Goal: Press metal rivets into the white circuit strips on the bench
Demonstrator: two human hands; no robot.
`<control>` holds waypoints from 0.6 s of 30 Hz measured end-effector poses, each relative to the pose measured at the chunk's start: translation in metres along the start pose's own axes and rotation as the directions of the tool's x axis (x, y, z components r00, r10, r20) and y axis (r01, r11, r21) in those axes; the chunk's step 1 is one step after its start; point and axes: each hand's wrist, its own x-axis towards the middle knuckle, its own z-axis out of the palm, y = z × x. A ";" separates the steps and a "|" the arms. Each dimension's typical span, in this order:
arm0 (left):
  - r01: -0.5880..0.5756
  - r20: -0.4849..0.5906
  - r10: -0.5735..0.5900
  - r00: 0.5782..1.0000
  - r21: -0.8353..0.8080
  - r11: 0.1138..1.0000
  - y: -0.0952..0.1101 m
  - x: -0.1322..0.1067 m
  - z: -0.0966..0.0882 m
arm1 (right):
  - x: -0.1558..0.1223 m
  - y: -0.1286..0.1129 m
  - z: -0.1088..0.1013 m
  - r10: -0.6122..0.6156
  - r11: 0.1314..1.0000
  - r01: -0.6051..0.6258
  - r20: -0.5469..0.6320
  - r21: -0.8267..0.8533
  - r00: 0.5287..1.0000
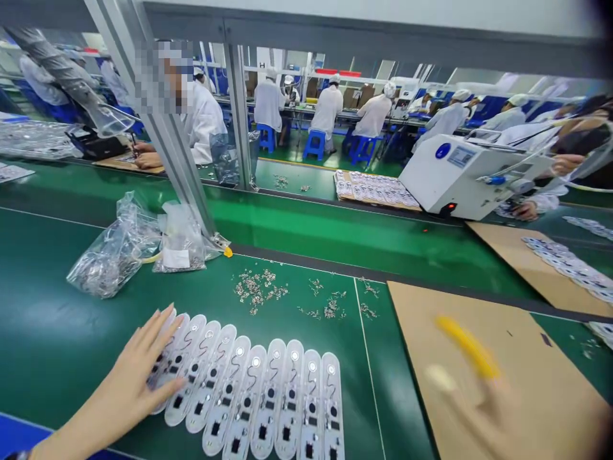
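A row of white oblong plastic housings (268, 396) lies side by side on the green table, each with a round disc, thin wires and dark parts inside. My left hand (146, 361) rests with fingers spread over the left end of the row, partly hiding the housings there. Over a brown cardboard sheet (421, 319) on the right is my right hand (483, 396), blurred by motion. A yellow cover sits on one of its fingers and a pale one on the thumb. Those two are apart, and nothing shows between them.
Small metal pieces (258, 287) lie in scattered piles beyond the row. Clear plastic bags (108, 255) of parts stand near a metal post (163, 128). A green conveyor belt (297, 223) runs behind. Across it are a white machine (460, 172) and co-workers in white (204, 121).
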 end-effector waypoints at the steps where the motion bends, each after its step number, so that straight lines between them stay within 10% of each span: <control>1: 0.015 0.016 -0.014 1.000 -0.010 1.000 -0.007 -0.011 0.010 | -0.013 -0.009 0.022 -0.025 1.000 0.025 0.114 0.000 0.993; 4: -0.081 0.075 0.080 0.994 0.018 0.997 -0.017 -0.032 0.030 | -0.033 -0.039 0.083 -0.171 0.984 0.178 0.474 0.031 0.863; 8: -0.280 0.023 0.279 0.960 0.077 0.957 -0.004 -0.033 0.038 | -0.029 -0.062 0.122 -0.270 0.960 0.248 0.673 0.130 0.688; 13: -0.525 -0.197 0.539 0.819 0.119 0.843 0.059 -0.013 0.044 | -0.008 -0.068 0.126 -0.209 0.976 0.150 0.491 0.157 0.845; 18: -0.538 -0.190 0.556 0.810 0.138 0.831 0.093 -0.001 0.054 | 0.069 -0.071 0.151 -0.216 0.973 0.190 0.225 0.132 0.950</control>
